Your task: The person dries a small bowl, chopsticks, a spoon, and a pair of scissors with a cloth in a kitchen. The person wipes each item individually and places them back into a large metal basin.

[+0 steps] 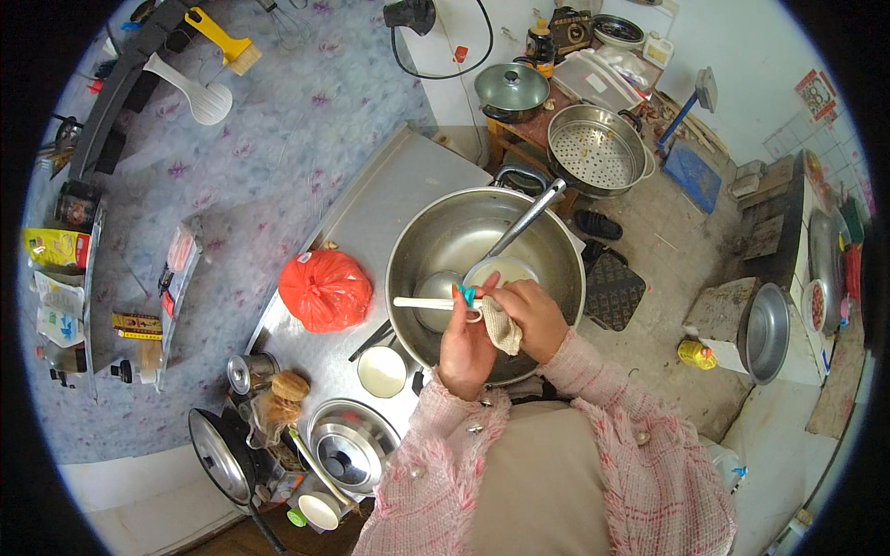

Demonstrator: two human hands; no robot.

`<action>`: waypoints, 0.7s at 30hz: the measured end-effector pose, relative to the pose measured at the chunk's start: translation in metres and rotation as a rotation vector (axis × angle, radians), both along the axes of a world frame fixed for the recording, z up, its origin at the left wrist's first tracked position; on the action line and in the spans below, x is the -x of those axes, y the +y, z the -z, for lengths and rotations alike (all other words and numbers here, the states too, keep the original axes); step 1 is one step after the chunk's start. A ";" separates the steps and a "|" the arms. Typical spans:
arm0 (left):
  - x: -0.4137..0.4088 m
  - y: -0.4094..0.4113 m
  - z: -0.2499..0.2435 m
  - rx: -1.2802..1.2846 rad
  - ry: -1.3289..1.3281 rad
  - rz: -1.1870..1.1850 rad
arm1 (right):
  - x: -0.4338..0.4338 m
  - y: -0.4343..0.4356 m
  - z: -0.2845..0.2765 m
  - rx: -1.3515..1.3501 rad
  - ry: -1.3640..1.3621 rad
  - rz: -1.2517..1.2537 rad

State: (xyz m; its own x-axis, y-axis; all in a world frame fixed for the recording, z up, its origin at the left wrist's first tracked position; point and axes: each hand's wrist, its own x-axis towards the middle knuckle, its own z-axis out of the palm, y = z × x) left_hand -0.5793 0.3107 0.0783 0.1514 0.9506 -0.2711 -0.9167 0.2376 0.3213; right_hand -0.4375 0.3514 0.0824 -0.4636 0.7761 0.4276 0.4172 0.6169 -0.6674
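Note:
My left hand (469, 354) grips a slim white-handled utensil (421, 303) with a turquoise part (466, 296) near my fingertips; its exact kind is unclear. A beige knitted cloth (502, 328) is pinched in my right hand (537, 316) against the utensil. Both hands are over a large stainless steel basin (398, 278). In the basin lie a pale bowl (511, 267), partly covered by my fingers, and a round metal piece (432, 292), perhaps a ladle's bowl. A long metal handle (523, 222) leans over the basin's far rim.
Left of the basin, a tied red plastic bag (325, 292) and a cream bowl (382, 372) sit on the metal counter (424, 174). A lidded pot (352, 445) stands nearer. A steamer pot (598, 149) and glass-lidded pot (512, 90) are beyond the basin.

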 end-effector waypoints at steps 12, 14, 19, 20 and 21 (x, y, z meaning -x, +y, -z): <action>0.002 -0.009 -0.020 0.040 0.238 -0.254 | -0.024 0.010 -0.011 0.219 0.326 -0.289; 0.001 -0.009 -0.022 0.001 0.311 -0.284 | -0.030 0.004 -0.013 0.510 0.423 -0.245; 0.008 -0.007 -0.018 -0.100 0.399 -0.314 | -0.035 0.003 -0.026 0.736 0.489 -0.042; 0.007 -0.007 -0.018 -0.115 0.380 -0.308 | -0.036 0.008 -0.013 0.374 0.323 -0.139; 0.006 -0.005 -0.015 -0.151 0.392 -0.308 | -0.031 0.007 -0.020 0.244 0.291 -0.171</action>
State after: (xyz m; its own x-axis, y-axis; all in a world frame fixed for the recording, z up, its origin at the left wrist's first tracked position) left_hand -0.5851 0.3056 0.0937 -0.2268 0.9680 -0.1076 -0.7405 -0.0996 0.6646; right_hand -0.4063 0.3587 0.1022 -0.4817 0.7930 0.3730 0.0944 0.4701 -0.8775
